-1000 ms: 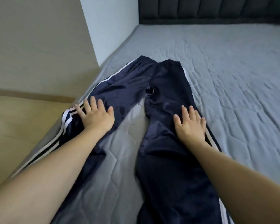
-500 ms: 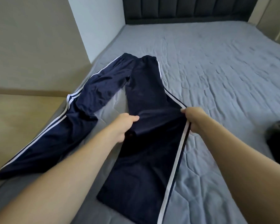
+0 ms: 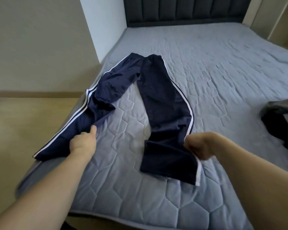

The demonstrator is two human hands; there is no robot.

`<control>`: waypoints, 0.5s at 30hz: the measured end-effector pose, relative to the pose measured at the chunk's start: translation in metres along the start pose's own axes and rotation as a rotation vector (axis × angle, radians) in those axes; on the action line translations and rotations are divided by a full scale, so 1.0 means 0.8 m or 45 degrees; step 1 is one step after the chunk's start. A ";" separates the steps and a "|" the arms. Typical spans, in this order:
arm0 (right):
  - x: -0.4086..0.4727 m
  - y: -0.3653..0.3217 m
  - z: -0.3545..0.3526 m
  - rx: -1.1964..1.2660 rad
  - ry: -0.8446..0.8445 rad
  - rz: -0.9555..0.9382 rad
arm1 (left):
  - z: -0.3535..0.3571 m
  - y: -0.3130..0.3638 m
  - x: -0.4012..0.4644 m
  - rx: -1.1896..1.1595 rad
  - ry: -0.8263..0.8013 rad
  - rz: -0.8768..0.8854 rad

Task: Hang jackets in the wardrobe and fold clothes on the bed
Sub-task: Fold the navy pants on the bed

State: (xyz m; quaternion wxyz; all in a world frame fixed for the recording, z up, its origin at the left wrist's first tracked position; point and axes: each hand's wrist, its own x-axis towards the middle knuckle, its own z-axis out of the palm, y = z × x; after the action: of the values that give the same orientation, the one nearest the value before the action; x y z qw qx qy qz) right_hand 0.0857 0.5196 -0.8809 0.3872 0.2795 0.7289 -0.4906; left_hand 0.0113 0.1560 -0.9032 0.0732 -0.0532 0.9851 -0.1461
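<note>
While the pants (image 3: pixel 158 90) lie spread in a V on the bed (image 3: pixel 223 80), both hands hold the leg ends. Waistband sits at the far end, toward the headboard (image 3: pixel 183 10); legs splay toward the camera. Navy fabric, white side stripes.

Left hand (image 3: pixel 82 143) grips the left leg near its cuff, fingers curled under the fabric, thumb up against the inner edge. That leg runs along the bed's left edge, cuff just at the edge, above the floor (image 3: pixel 23 122). It has a kink around knee level.

Right hand (image 3: pixel 198 146) is blurred, fist-like, fingers closed on the outer striped seam of the right leg, a bit above the cuff. Cuff lies flat on the quilt below the hand.

Bare quilt shows between the two legs.

Dark clothes (image 3: pixel 283 122) lie at the bed's right side, well apart from the pants, cut by the frame edge. Can't tell what garment.
</note>
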 end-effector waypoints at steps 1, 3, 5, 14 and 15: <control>-0.017 -0.004 -0.006 -0.363 0.097 0.037 | -0.010 -0.003 0.002 -0.022 0.021 0.027; -0.051 -0.011 -0.017 -1.205 0.451 0.104 | -0.037 0.000 0.003 -0.121 -0.037 0.048; -0.071 -0.024 -0.010 -1.663 0.595 0.130 | -0.066 0.016 -0.008 -0.299 -0.177 0.152; -0.003 -0.022 0.111 -1.009 0.845 -0.494 | 0.010 -0.012 -0.031 -0.819 -0.192 -0.136; 0.002 -0.032 0.130 -0.806 0.793 -0.591 | 0.020 -0.025 -0.030 -0.744 -0.208 -0.219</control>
State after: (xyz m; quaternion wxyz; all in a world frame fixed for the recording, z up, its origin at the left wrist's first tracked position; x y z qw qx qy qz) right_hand 0.0947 0.4135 -0.8925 0.0978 0.1118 0.9659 -0.2120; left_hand 0.0387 0.1358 -0.9093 0.1210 -0.1667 0.9681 0.1424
